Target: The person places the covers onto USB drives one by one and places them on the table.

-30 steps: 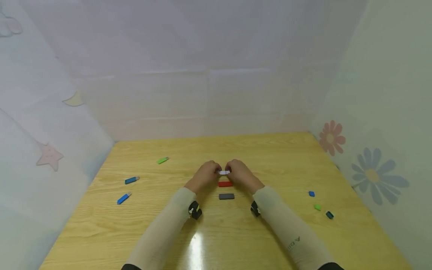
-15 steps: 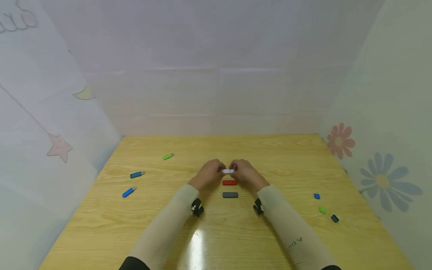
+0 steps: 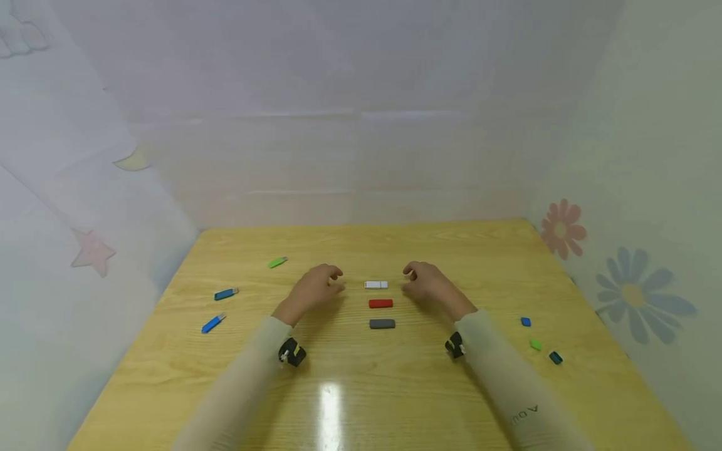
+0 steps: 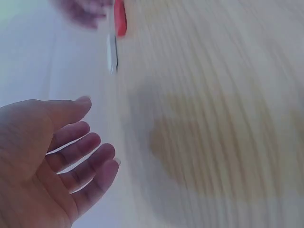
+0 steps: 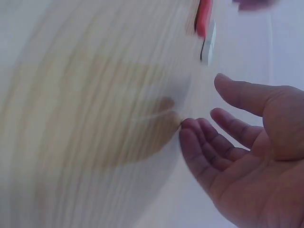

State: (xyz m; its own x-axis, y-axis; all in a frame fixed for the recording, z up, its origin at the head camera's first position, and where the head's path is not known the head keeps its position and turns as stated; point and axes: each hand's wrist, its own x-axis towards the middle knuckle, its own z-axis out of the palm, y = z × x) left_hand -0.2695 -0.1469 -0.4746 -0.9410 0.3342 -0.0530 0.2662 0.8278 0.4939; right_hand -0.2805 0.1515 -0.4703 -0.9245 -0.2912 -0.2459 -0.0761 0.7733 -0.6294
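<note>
A white USB stick (image 3: 375, 285) lies crosswise on the wooden table, a thin seam showing between its body and cap. Nearer the person lie a red USB stick (image 3: 380, 304) and then a dark grey one (image 3: 382, 324), all three in a column. To the left of the white stick hovers my left hand (image 3: 316, 287), apart from it, fingers loosely bent around nothing. My right hand (image 3: 431, 285) is to the right of the same stick, likewise holding nothing. Both wrist views show relaxed fingers, with the white stick (image 4: 112, 54) beyond the left thumb.
On the left lie three uncapped USB sticks: green (image 3: 277, 262), teal-blue (image 3: 226, 294) and blue (image 3: 213, 323). Their likely caps lie at the right: blue (image 3: 526, 322), green (image 3: 535, 344) and dark teal (image 3: 555, 357). Pale walls border the wooden table (image 3: 361, 401).
Both hands have let go of the white USB stick and moved apart, left hand leftward and right hand rightward. The white stick now lies on the table in full sight.
</note>
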